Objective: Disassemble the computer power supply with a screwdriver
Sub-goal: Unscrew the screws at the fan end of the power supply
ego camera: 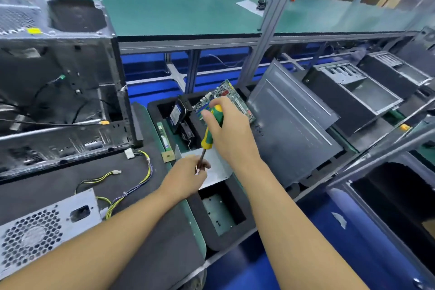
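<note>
1. The power supply lies at the lower left on the black-matted bench, its honeycomb fan grille facing up. No hand touches it.
2. Its yellow and black cable bundle trails away across the mat towards the open computer case.
3. The screwdriver, green and yellow in the handle, is well to the right of the supply, tilted, with its tip pointing down.
4. The right hand has its fingers wrapped round the handle.
5. The left hand pinches the shaft near the tip, fingers narrow; something small and pale shows there, too small to identify.
6. Both hands work over a grey metal plate resting on a black foam tray.
7. Behind them, a circuit board leans in the tray.
</note>
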Action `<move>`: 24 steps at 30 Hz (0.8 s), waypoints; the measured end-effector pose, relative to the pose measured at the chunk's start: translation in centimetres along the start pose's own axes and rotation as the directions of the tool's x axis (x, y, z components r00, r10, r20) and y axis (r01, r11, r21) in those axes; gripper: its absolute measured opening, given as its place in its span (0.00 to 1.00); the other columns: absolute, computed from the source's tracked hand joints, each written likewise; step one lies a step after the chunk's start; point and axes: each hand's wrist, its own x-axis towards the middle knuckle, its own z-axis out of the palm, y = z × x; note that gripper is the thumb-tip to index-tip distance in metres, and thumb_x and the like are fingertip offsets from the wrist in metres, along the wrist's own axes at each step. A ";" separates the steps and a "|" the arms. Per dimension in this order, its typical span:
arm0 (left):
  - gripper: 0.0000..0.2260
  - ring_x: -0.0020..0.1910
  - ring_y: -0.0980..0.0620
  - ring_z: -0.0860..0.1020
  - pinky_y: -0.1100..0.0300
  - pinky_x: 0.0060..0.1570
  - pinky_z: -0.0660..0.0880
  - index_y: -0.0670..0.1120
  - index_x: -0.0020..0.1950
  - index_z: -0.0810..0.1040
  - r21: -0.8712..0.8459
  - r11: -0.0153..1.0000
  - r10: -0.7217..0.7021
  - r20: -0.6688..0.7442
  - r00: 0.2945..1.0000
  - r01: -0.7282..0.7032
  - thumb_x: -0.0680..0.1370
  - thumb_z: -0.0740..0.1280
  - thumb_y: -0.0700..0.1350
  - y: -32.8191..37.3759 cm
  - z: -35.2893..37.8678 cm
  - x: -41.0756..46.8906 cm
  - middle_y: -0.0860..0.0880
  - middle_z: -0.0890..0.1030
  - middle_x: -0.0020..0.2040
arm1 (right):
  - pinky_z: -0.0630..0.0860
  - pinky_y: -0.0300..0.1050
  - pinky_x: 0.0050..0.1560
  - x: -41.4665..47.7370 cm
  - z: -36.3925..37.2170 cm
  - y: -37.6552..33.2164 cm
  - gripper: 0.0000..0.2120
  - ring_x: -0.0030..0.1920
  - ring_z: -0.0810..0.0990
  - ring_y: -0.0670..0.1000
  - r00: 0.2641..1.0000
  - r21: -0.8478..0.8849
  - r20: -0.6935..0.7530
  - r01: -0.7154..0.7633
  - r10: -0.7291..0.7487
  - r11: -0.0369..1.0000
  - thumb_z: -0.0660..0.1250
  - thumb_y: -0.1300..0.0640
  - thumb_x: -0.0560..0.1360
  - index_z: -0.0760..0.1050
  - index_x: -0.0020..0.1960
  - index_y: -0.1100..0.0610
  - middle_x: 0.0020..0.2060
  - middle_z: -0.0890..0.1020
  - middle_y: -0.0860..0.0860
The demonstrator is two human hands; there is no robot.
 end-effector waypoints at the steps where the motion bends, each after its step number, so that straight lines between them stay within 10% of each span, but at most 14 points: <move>1: 0.12 0.40 0.61 0.74 0.70 0.41 0.70 0.55 0.49 0.77 0.003 1.000 0.020 -0.020 1.000 -0.020 0.75 0.62 0.39 -0.2 -1.0 -0.7 0.59 0.74 0.42 | 0.64 0.40 0.38 0.1 0.6 -1.1 0.10 0.39 0.72 0.48 1.000 0.022 0.000 0.027 -0.027 0.999 0.64 0.49 0.81 0.72 0.57 0.54 0.37 0.73 0.44; 5: 0.16 0.55 0.52 0.75 0.53 0.59 0.72 0.52 0.54 0.79 0.110 0.993 0.059 -0.107 0.992 -0.047 0.73 0.61 0.36 -2.6 -5.5 -3.9 0.54 0.79 0.51 | 0.68 0.44 0.40 -0.1 3.7 -5.8 0.10 0.42 0.75 0.51 0.992 0.081 0.038 0.117 -0.120 0.990 0.62 0.48 0.81 0.71 0.56 0.54 0.38 0.75 0.46; 14: 0.13 0.56 0.49 0.75 0.51 0.57 0.70 0.59 0.53 0.78 0.297 0.955 0.031 -0.151 0.988 0.015 0.70 0.64 0.50 -10.7 -15.2 -14.1 0.57 0.80 0.54 | 0.64 0.44 0.38 -3.3 11.7 -15.1 0.09 0.38 0.75 0.51 0.947 0.198 0.192 0.220 -0.258 0.955 0.62 0.48 0.81 0.70 0.55 0.54 0.34 0.75 0.46; 20: 0.45 0.75 0.57 0.54 0.51 0.72 0.53 0.62 0.77 0.58 0.474 0.881 -0.043 0.063 0.997 0.008 0.63 0.62 0.77 -16.6 -17.2 -19.5 0.61 0.56 0.78 | 0.70 0.47 0.35 -5.8 14.8 -18.3 0.07 0.33 0.73 0.48 0.872 0.202 0.368 0.265 -0.324 0.943 0.60 0.48 0.82 0.68 0.52 0.51 0.33 0.77 0.52; 24: 0.44 0.72 0.50 0.60 0.51 0.68 0.60 0.64 0.77 0.53 0.684 0.729 -0.015 -0.003 1.000 0.013 0.65 0.66 0.73 -17.6 -16.5 -20.0 0.54 0.56 0.77 | 0.72 0.50 0.36 -6.4 15.5 -18.7 0.07 0.32 0.73 0.50 0.855 0.174 0.402 0.282 -0.329 0.944 0.60 0.48 0.82 0.68 0.52 0.50 0.33 0.76 0.53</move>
